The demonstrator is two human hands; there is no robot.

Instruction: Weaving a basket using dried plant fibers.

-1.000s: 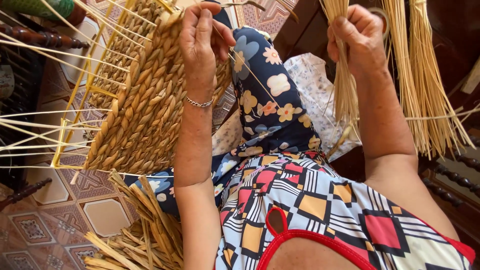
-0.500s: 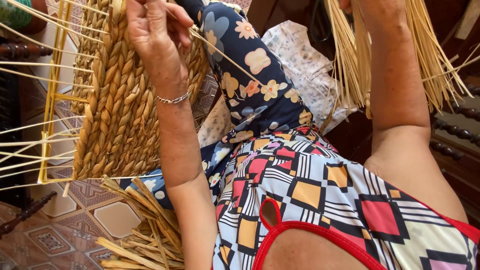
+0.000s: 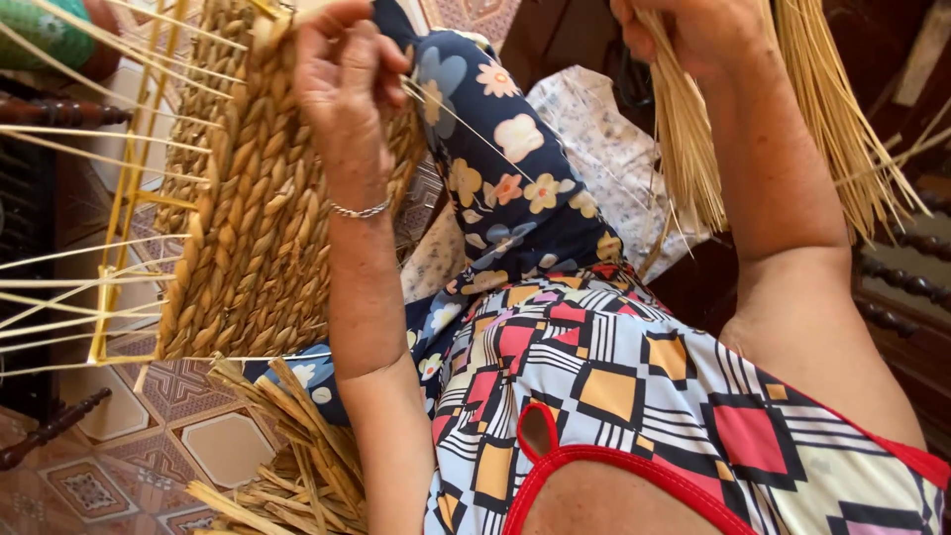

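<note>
The left hand (image 3: 342, 74) is up at 11 o'clock. Its fingers (image 3: 362, 59) are bent and pinch the top edge of a woven straw mat (image 3: 253, 228). The mat hangs on a thin yellow frame (image 3: 129, 198) and reaches down to 9 o'clock. The right hand (image 3: 693, 30) is at 1 o'clock. It is clenched around a bunch of long straw (image 3: 832, 129) that fans downward. Loose straw (image 3: 287, 446) lies on the tiled floor (image 3: 109, 466) at 7 o'clock.
</note>
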